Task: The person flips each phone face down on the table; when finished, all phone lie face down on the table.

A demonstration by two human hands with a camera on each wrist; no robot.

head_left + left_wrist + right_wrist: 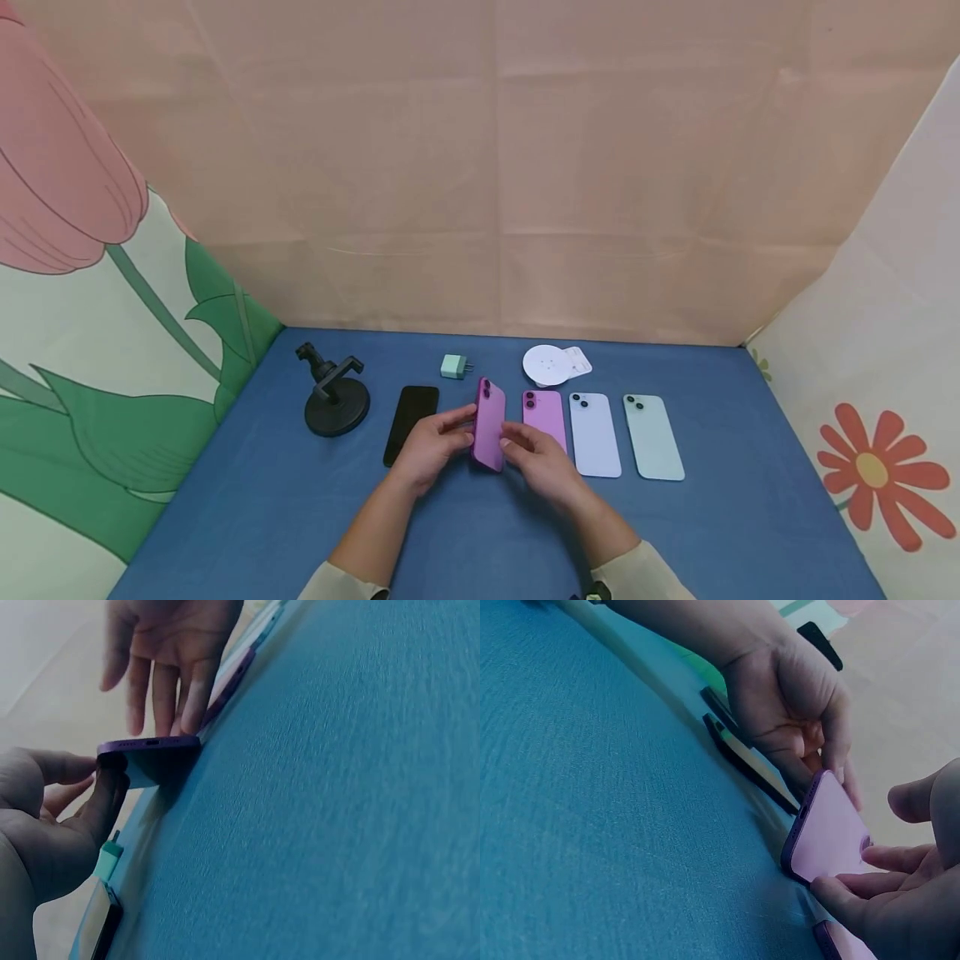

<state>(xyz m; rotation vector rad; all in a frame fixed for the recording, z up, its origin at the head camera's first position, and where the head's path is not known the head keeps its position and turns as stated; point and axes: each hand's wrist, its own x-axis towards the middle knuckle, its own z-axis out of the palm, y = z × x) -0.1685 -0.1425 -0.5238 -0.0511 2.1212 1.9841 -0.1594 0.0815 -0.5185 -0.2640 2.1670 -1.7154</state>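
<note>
A purple phone (pixel 489 425) stands tilted on the blue cloth, its back with the cameras turned toward the right. My left hand (pixel 426 450) pinches its left edge between thumb and fingers. In the right wrist view the phone (pixel 826 836) shows its lower end and back. Loosely stretched, the fingers of my right hand (pixel 542 467) lie right at the back and right edge of the phone. Just right of it, a second purple phone (pixel 551 412) lies back up, partly behind my right hand. Beyond my left hand lies a black phone (pixel 411 417), screen up.
A lavender phone (pixel 596 437) and a pale green phone (pixel 655 437) lie to the right. Farther back are a green-and-white plug adapter (pixel 453 367) and a white disc (pixel 545 365) with a tag (pixel 579 361). A black phone stand (pixel 336 407) is at left.
</note>
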